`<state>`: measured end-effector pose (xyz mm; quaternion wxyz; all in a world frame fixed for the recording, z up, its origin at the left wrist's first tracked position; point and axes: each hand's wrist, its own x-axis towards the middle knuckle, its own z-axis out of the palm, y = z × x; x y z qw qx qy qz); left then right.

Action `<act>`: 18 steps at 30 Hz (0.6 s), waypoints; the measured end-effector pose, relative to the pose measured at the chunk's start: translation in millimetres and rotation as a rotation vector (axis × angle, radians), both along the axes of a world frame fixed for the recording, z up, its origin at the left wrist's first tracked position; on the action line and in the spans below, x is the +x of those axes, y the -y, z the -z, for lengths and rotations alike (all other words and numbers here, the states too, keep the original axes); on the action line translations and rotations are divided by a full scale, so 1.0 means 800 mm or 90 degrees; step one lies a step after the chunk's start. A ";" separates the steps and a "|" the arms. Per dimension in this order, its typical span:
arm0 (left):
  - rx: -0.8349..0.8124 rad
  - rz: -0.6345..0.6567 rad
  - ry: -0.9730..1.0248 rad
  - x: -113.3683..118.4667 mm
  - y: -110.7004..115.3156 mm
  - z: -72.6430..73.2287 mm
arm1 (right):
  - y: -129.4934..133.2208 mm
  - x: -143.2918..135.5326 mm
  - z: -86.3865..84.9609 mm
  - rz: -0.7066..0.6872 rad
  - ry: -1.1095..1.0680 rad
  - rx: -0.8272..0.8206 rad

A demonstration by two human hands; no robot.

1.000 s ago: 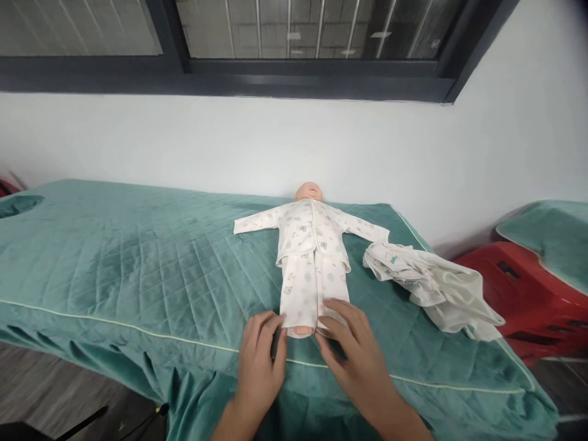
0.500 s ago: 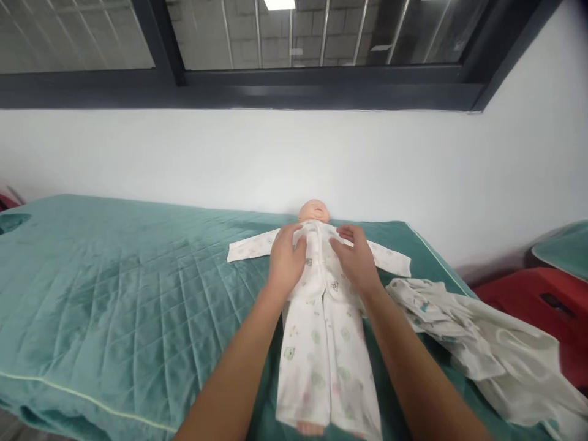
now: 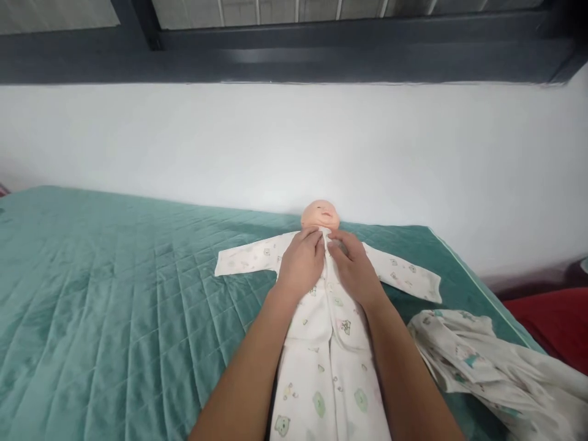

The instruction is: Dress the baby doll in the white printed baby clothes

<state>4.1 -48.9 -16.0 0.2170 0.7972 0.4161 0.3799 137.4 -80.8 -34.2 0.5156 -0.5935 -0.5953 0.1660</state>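
A baby doll (image 3: 320, 214) lies on its back, its head by the wall, in a white long-sleeved baby shirt (image 3: 321, 315) and white patterned pants (image 3: 316, 392). Both shirt sleeves stretch out to the sides. My left hand (image 3: 303, 260) rests on the upper chest, fingers and thumb closed at the shirt's front edge just below the neck. Opposite it, my right hand (image 3: 351, 263) has its fingers curled on the other front edge. The fingertips of the two hands are close together at the collar, and the cloth between them is partly hidden.
The doll lies on a green quilted bed cover (image 3: 160, 306). Crumpled white patterned clothes (image 3: 496, 361) lie to the right. A red object (image 3: 555, 321) is beyond the bed's right edge. The white wall (image 3: 229, 147) and dark window frame (image 3: 294, 58) stand behind.
My hands have moved inward and up the chest to the collar, fingers closing at the shirt's front edges. The view has tilted down and come closer to the doll.
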 end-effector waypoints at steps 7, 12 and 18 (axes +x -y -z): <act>0.004 -0.006 -0.025 0.002 -0.002 0.001 | -0.002 0.000 -0.003 -0.002 0.036 -0.007; 0.034 -0.002 -0.028 0.001 0.000 0.003 | 0.000 0.000 -0.007 -0.023 0.073 0.002; 0.038 0.009 -0.020 0.000 0.000 0.002 | -0.001 0.001 -0.002 -0.032 0.109 -0.005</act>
